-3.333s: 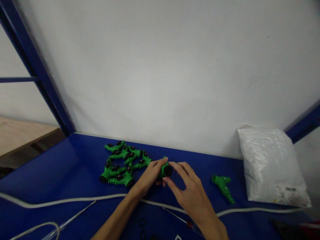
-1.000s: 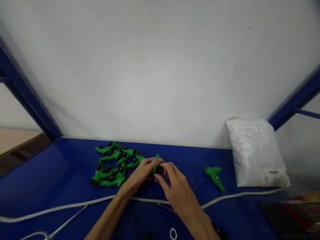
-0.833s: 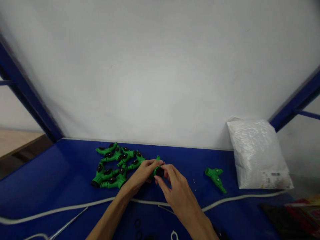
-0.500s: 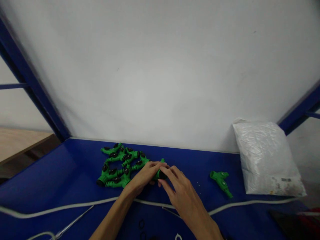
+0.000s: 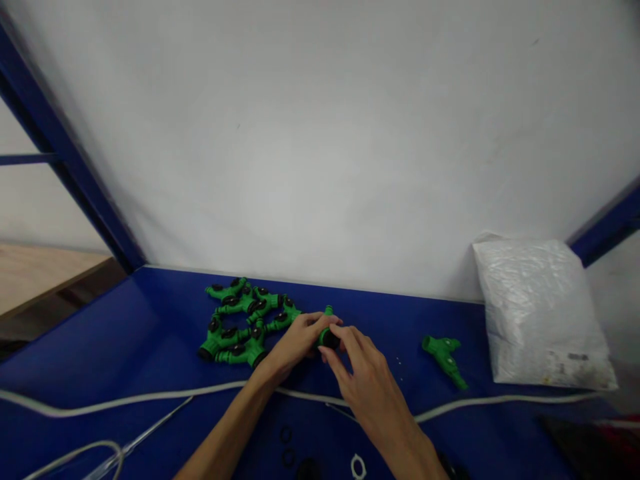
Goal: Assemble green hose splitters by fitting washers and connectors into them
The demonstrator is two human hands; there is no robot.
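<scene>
Hands unmoved | both grips [image 5: 327,337] hold green fitting [image 5: 329,333] | blue bench [image 5: 125,347], white wall [image 5: 320,133]

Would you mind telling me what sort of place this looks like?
Probably a small assembly workbench: a blue table holds a batch of identical green fittings, black rings and a white plastic bag against the wall.

Assembly workshop bench: blue worktop [image 5: 125,347], heaped green fittings [image 5: 240,323], parts bag [image 5: 540,313].

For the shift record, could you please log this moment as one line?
left hand: holds green fitting | right hand: fingers on its black end | pile of fittings left | lone fitting, white bag right
</scene>
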